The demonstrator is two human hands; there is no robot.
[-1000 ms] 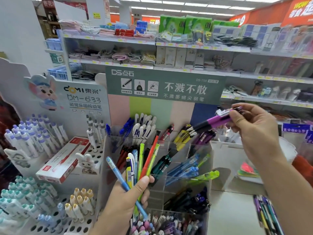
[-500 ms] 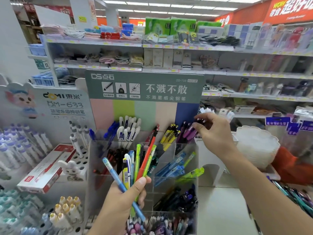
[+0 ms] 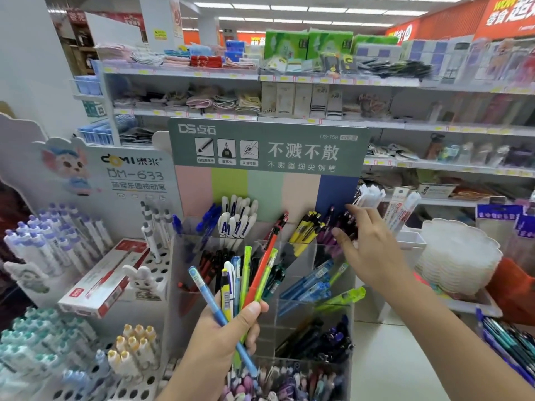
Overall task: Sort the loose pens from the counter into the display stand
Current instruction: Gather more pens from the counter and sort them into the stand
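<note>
Left hand [image 3: 223,337] grips my fanned pens [image 3: 246,282] before the stand [image 3: 292,314], while my right hand [image 3: 367,256], fingers loosely spread, touches the purple pens [image 3: 333,227] at its top right corner.

White counter [image 3: 385,360] carries clear acrylic display stand [image 3: 292,308], compartments packed with pens. Left of it, white peg-hole rack [image 3: 150,270] with red-and-white box [image 3: 104,280] lying across. Right: stack of white scalloped trays [image 3: 460,259]; loose pens [image 3: 509,345] at far right edge.
</note>
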